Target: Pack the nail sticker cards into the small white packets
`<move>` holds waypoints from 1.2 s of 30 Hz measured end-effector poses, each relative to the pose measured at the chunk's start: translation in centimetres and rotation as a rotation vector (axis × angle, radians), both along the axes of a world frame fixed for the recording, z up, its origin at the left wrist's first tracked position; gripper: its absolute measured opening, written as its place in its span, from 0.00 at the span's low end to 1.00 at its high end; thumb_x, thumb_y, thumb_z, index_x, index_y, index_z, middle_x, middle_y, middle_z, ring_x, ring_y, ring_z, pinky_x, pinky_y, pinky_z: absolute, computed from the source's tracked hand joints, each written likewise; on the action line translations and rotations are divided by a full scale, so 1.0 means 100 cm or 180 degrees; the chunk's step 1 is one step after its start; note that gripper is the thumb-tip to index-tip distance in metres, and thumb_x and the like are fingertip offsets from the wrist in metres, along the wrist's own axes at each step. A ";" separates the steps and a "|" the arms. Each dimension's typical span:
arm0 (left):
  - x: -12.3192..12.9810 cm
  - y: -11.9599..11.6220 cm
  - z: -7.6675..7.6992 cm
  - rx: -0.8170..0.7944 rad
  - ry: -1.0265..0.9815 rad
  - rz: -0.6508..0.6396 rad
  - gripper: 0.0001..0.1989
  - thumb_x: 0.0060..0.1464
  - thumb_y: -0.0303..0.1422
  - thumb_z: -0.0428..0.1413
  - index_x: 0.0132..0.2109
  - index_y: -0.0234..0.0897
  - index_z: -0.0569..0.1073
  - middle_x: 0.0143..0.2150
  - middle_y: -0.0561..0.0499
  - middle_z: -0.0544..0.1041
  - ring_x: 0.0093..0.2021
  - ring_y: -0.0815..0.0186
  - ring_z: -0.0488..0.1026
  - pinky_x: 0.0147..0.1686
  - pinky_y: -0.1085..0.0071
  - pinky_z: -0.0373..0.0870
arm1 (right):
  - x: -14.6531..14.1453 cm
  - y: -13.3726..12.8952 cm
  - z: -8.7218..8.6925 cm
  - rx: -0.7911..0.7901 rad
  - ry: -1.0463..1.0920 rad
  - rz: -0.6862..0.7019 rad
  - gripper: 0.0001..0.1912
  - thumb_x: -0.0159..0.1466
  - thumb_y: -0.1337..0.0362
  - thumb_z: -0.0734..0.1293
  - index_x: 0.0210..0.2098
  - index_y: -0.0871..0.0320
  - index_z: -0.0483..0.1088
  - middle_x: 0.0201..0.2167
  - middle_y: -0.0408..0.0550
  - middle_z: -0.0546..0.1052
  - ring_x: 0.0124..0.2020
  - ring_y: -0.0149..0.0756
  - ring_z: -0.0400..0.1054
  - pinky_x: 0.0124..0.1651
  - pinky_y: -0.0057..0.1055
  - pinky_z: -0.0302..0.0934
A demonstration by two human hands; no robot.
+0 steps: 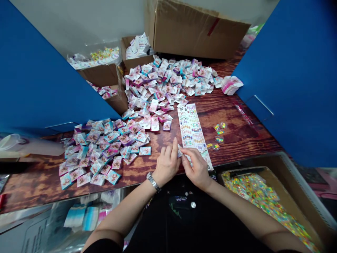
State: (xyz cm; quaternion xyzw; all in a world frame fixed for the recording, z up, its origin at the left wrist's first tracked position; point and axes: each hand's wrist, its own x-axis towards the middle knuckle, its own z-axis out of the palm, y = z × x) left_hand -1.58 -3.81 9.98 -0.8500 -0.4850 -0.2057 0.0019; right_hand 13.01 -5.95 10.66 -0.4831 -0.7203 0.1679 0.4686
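Note:
Close together at the table's front edge, my hands are closed around a small whitish piece [179, 151], mostly covered by fingers; its kind cannot be made out. My left hand [167, 163], with a metal watch at the wrist, grips it from the left, its index finger stretched out. The fingers of my right hand [196, 167] pinch it from the right. Beside them lies a long sheet of nail stickers [193, 128], partly behind my right hand. Left of my hands spread many small printed boxes [102, 147] in pink, blue and purple, each showing a hand picture.
Another heap of small boxes [168, 79] lies farther back. Several little packets of coloured pieces [219, 133] are right of the sheet. A large carton [195, 31] stands behind. Below right, an open box [265, 200] holds many such packets. Blue panels [295, 88] flank the table.

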 end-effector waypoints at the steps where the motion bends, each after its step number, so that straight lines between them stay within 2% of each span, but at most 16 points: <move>1: -0.005 0.000 0.000 -0.0047 0.0075 -0.0033 0.35 0.62 0.33 0.47 0.70 0.25 0.41 0.43 0.40 0.71 0.40 0.58 0.67 0.39 0.65 0.70 | 0.005 0.003 0.000 -0.0087 -0.0053 0.0194 0.17 0.67 0.70 0.60 0.53 0.54 0.68 0.44 0.51 0.77 0.47 0.39 0.71 0.50 0.39 0.67; 4: -0.032 0.006 0.007 -0.0153 0.0472 0.0025 0.34 0.61 0.35 0.49 0.69 0.28 0.48 0.43 0.40 0.72 0.41 0.57 0.68 0.37 0.66 0.69 | 0.035 0.027 -0.001 -0.0409 -0.0452 0.0820 0.19 0.68 0.66 0.59 0.57 0.51 0.65 0.48 0.50 0.76 0.48 0.39 0.72 0.51 0.40 0.68; 5: -0.045 0.010 0.011 -0.0145 0.0612 0.0208 0.33 0.61 0.36 0.49 0.69 0.29 0.50 0.44 0.39 0.72 0.42 0.55 0.68 0.36 0.66 0.69 | 0.049 0.039 -0.003 -0.0438 -0.0680 0.0931 0.20 0.68 0.64 0.60 0.59 0.51 0.64 0.50 0.50 0.75 0.51 0.40 0.70 0.53 0.43 0.67; 7: -0.074 0.019 0.022 -0.0059 0.0774 0.0716 0.33 0.61 0.38 0.49 0.68 0.29 0.51 0.45 0.36 0.72 0.45 0.52 0.69 0.40 0.61 0.70 | 0.081 0.069 -0.010 -0.0386 -0.1095 0.0791 0.23 0.67 0.62 0.61 0.62 0.52 0.60 0.58 0.52 0.70 0.59 0.45 0.63 0.60 0.51 0.60; 10: -0.107 0.033 0.038 0.0164 0.0791 0.1251 0.35 0.59 0.42 0.51 0.68 0.31 0.52 0.62 0.29 0.61 0.60 0.38 0.58 0.53 0.43 0.61 | 0.121 0.113 -0.026 -0.0481 -0.1557 0.0714 0.28 0.66 0.60 0.63 0.64 0.56 0.58 0.64 0.55 0.62 0.66 0.48 0.54 0.65 0.52 0.52; 12: -0.113 0.036 0.041 0.0248 0.0593 0.1287 0.35 0.59 0.43 0.52 0.68 0.32 0.54 0.68 0.30 0.51 0.66 0.35 0.49 0.57 0.38 0.54 | 0.136 0.133 -0.036 -0.0636 -0.1831 0.0884 0.30 0.63 0.59 0.66 0.63 0.59 0.59 0.65 0.56 0.60 0.67 0.51 0.52 0.66 0.52 0.51; 15: -0.098 0.032 0.034 0.0133 0.0088 0.0858 0.30 0.59 0.41 0.53 0.64 0.32 0.60 0.66 0.32 0.57 0.66 0.42 0.52 0.61 0.44 0.55 | 0.142 0.145 -0.050 -0.0783 -0.2122 0.1143 0.29 0.61 0.60 0.69 0.60 0.57 0.64 0.63 0.55 0.64 0.65 0.54 0.54 0.64 0.53 0.52; 18: -0.065 0.022 0.019 -0.0341 -0.0662 0.0346 0.24 0.59 0.40 0.54 0.59 0.34 0.67 0.59 0.37 0.67 0.60 0.51 0.63 0.59 0.51 0.62 | 0.140 0.142 -0.056 -0.0674 -0.2100 0.1059 0.22 0.61 0.60 0.69 0.55 0.54 0.70 0.58 0.52 0.71 0.63 0.51 0.58 0.63 0.51 0.54; 21: -0.026 0.010 0.010 -0.1468 -0.1646 0.0001 0.20 0.58 0.41 0.54 0.54 0.35 0.71 0.52 0.41 0.74 0.52 0.56 0.71 0.54 0.57 0.68 | 0.137 0.132 -0.051 -0.0483 -0.1951 0.0799 0.12 0.63 0.61 0.67 0.45 0.55 0.76 0.47 0.51 0.78 0.55 0.47 0.66 0.58 0.48 0.60; 24: 0.009 0.004 0.009 -0.3289 -0.2870 -0.0225 0.21 0.59 0.46 0.53 0.50 0.34 0.73 0.46 0.42 0.78 0.45 0.60 0.75 0.46 0.63 0.73 | 0.129 0.111 -0.026 -0.0290 -0.1701 0.0634 0.10 0.66 0.63 0.63 0.42 0.54 0.77 0.38 0.50 0.80 0.45 0.42 0.71 0.50 0.44 0.65; 26: 0.026 0.005 0.009 -0.4452 -0.3755 -0.0132 0.25 0.57 0.50 0.53 0.48 0.32 0.73 0.44 0.40 0.78 0.40 0.61 0.76 0.40 0.65 0.74 | 0.117 0.088 -0.002 -0.0219 -0.1428 0.0715 0.12 0.67 0.63 0.62 0.44 0.53 0.75 0.38 0.49 0.80 0.41 0.40 0.72 0.46 0.42 0.66; 28: 0.039 0.009 0.009 -0.5117 -0.4604 0.0024 0.26 0.55 0.51 0.54 0.48 0.32 0.71 0.44 0.39 0.77 0.37 0.61 0.77 0.37 0.65 0.74 | 0.102 0.060 0.021 -0.0281 -0.1177 0.0987 0.12 0.67 0.64 0.62 0.46 0.51 0.75 0.38 0.46 0.80 0.40 0.38 0.73 0.45 0.39 0.67; 30: 0.045 0.014 0.008 -0.5031 -0.5303 0.0175 0.22 0.53 0.45 0.59 0.47 0.33 0.71 0.43 0.41 0.77 0.37 0.62 0.77 0.38 0.65 0.73 | 0.089 0.034 0.039 -0.0478 -0.0972 0.1437 0.13 0.67 0.64 0.62 0.48 0.50 0.74 0.39 0.44 0.80 0.39 0.36 0.74 0.43 0.35 0.68; 32: 0.046 0.019 0.006 -0.4600 -0.5643 0.0319 0.20 0.48 0.36 0.63 0.46 0.34 0.71 0.41 0.45 0.78 0.35 0.63 0.77 0.38 0.66 0.73 | 0.079 0.017 0.048 -0.0730 -0.0763 0.1612 0.13 0.67 0.64 0.62 0.49 0.48 0.73 0.40 0.42 0.80 0.39 0.35 0.75 0.43 0.33 0.69; 34: 0.043 0.021 0.005 -0.4310 -0.5579 0.0322 0.20 0.44 0.30 0.65 0.46 0.34 0.71 0.40 0.47 0.78 0.34 0.65 0.76 0.37 0.68 0.72 | 0.073 0.013 0.049 -0.0840 -0.0580 0.1254 0.13 0.67 0.63 0.62 0.48 0.47 0.74 0.40 0.42 0.80 0.39 0.35 0.75 0.44 0.33 0.69; 36: 0.038 0.018 0.006 -0.4320 -0.5283 0.0128 0.18 0.47 0.34 0.63 0.46 0.33 0.72 0.40 0.47 0.78 0.34 0.65 0.75 0.35 0.69 0.72 | 0.071 0.020 0.046 -0.0747 -0.0494 0.0620 0.12 0.67 0.62 0.62 0.47 0.48 0.75 0.40 0.43 0.80 0.40 0.37 0.75 0.44 0.35 0.69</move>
